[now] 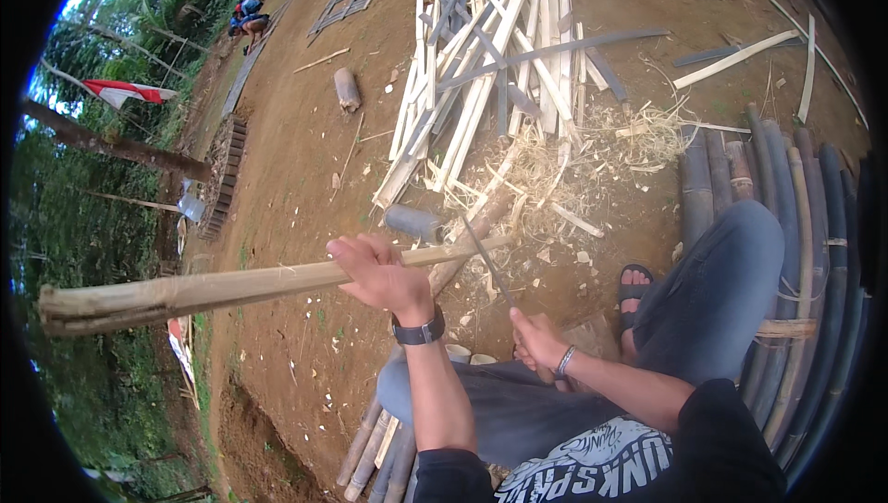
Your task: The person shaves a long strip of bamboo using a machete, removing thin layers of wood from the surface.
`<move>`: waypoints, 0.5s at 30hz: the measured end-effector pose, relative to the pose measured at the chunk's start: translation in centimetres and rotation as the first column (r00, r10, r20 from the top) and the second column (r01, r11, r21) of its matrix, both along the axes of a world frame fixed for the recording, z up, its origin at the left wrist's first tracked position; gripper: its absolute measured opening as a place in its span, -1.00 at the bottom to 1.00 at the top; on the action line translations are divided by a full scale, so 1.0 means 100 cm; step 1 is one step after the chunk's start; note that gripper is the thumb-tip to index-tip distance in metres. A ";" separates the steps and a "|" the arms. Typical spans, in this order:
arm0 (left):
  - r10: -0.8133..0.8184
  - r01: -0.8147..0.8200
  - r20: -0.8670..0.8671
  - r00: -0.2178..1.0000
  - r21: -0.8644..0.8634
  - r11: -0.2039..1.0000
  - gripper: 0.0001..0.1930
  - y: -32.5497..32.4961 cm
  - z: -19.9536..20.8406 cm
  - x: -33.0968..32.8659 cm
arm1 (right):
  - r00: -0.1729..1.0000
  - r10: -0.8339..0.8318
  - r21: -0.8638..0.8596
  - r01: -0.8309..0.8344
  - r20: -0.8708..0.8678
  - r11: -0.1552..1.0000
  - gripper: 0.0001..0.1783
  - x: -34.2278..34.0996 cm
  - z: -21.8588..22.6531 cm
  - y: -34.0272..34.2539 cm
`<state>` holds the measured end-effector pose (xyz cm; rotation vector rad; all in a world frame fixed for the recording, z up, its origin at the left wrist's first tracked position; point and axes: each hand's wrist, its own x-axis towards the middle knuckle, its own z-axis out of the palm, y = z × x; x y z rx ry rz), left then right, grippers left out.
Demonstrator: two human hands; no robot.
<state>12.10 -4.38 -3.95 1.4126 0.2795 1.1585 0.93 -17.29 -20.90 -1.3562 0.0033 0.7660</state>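
Note:
A long, pale split bamboo strip (250, 288) reaches from the far left to the middle of the head view. My left hand (381, 272) is closed around it, nearer its right end, with a dark watch band on the wrist. In my right hand (539, 344) is a knife (490, 267), its handle enclosed by the fingers. The thin blade points up and away and crosses the strip near its right end; whether it touches the strip I cannot tell. Beneath that end lies a round bamboo log (487, 212) on the ground.
Split bamboo strips (495, 50) lie heaped ahead, with curly shavings (573, 165) at their near end. Whole bamboo poles (786, 226) are stacked at the right, beside my bent knee. A short dark bamboo piece (413, 222) lies near the log. A person (248, 20) crouches far off.

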 end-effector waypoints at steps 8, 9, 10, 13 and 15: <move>-0.103 0.102 -0.001 0.995 0.099 0.990 -0.57 0.042 0.015 -0.023 | 0.948 0.175 -0.118 -0.148 0.264 0.982 -0.44 0.036 0.053 -0.027; -0.130 0.128 0.003 0.991 0.188 0.974 -0.59 0.045 0.028 -0.026 | 0.900 0.253 -0.246 -0.171 0.356 0.954 -0.46 0.042 0.059 -0.027; -0.183 0.170 0.097 0.978 0.129 0.977 -0.64 0.048 0.051 -0.036 | 0.855 0.259 -0.311 -0.122 0.450 0.943 -0.47 0.041 0.055 -0.025; -0.033 0.036 0.275 0.961 -0.006 0.999 -0.64 0.036 0.127 -0.062 | 0.752 0.334 -0.472 -0.035 0.568 0.881 -0.50 0.039 0.049 -0.028; -0.170 0.146 0.238 0.956 0.114 0.983 -0.60 0.058 0.134 -0.082 | 0.808 0.373 -0.509 -0.107 0.456 0.854 -0.49 0.034 0.049 -0.034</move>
